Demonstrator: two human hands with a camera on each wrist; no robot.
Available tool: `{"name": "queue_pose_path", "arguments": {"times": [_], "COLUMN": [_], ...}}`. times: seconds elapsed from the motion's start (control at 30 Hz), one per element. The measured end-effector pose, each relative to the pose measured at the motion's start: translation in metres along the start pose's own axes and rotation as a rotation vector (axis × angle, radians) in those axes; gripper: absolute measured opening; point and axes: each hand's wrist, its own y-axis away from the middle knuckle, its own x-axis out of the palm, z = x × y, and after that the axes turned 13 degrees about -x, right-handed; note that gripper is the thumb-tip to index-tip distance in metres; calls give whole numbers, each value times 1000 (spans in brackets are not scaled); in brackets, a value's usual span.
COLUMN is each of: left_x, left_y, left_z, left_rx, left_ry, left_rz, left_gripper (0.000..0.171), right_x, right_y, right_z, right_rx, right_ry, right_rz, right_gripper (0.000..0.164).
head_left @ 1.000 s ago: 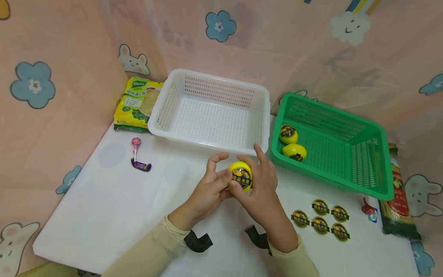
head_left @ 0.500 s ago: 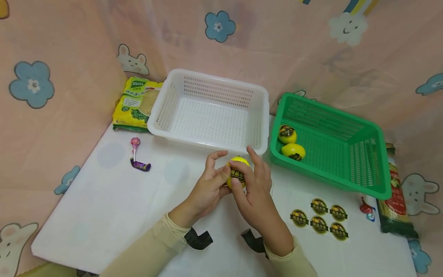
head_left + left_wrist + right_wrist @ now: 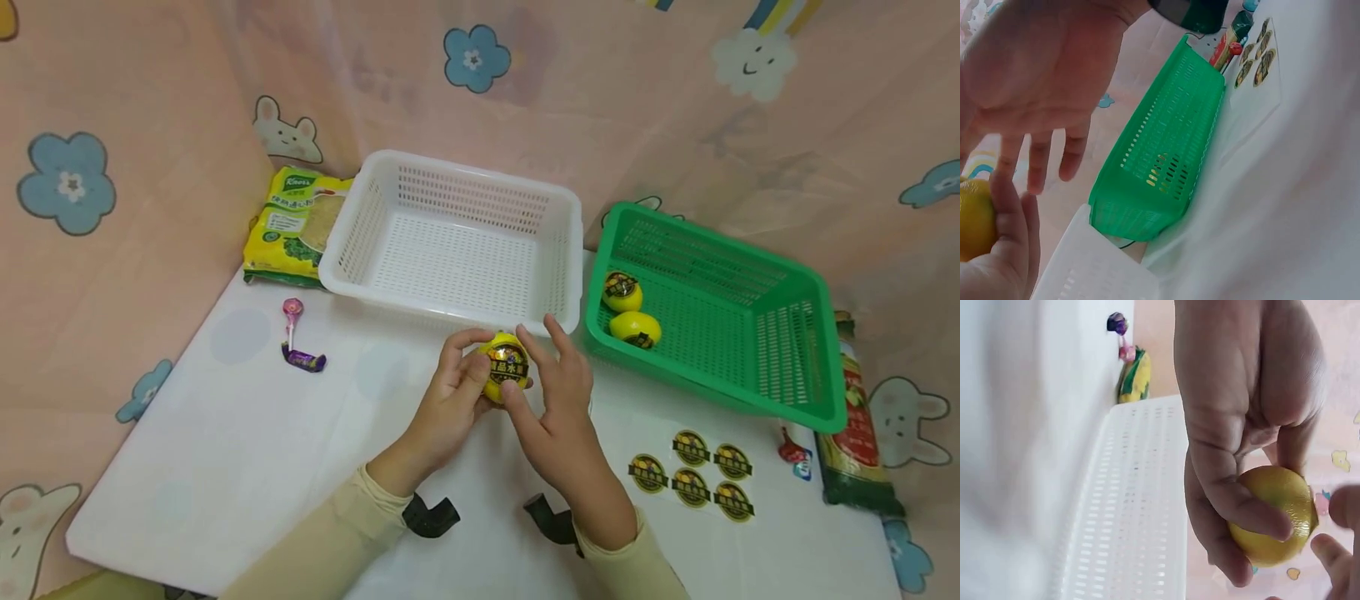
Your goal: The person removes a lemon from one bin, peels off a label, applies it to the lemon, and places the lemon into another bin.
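Note:
A yellow lemon (image 3: 504, 367) with a round black-and-gold sticker on its upper face is held above the table. My left hand (image 3: 442, 408) grips it between thumb and fingers; the right wrist view shows those fingers curled round the lemon (image 3: 1272, 544). Beside its right side is my right hand (image 3: 558, 408), thumb and index finger spread, the thumb tip at the sticker's lower edge. Whether that thumb touches is hard to tell. The left wrist view shows the right hand (image 3: 1041, 69) with fairly straight fingers. Two stickered lemons (image 3: 635, 329) lie in the green basket (image 3: 720, 392).
A white basket (image 3: 450, 304) stands behind the hands. Several round stickers (image 3: 692, 487) lie on a clear sheet at right. A yellow Knorr bag (image 3: 288, 237), a lollipop (image 3: 292, 310) and a purple-wrapped candy (image 3: 303, 358) are at left. A red-and-green package (image 3: 858, 433) lies at far right.
My right index finger has lifted off the sticker, exposing its face again. The lemon has moved slightly left in my left hand, whose index finger now bends against its top.

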Motion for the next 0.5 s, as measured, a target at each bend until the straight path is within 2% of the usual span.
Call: {"name": "queue_pose_path", "arguments": {"times": [0.1, 0.17, 0.33, 0.5], "left_x": [1, 2, 7, 7], "left_y": [-3, -4, -4, -3], "left_z": [1, 1, 0, 1], "left_rx": [73, 87, 65, 73], "left_ry": [-5, 16, 38, 4], "left_rz": [-18, -34, -85, -90], "left_gripper": [35, 37, 34, 36], "right_x": [0, 0, 0, -1], "right_y": [1, 1, -2, -3], "right_z": [3, 5, 10, 12], "right_rx": [32, 57, 107, 118], "right_ry": [-21, 5, 87, 111], "right_rz": [-77, -90, -43, 7], "right_gripper": [46, 43, 46, 50]}}
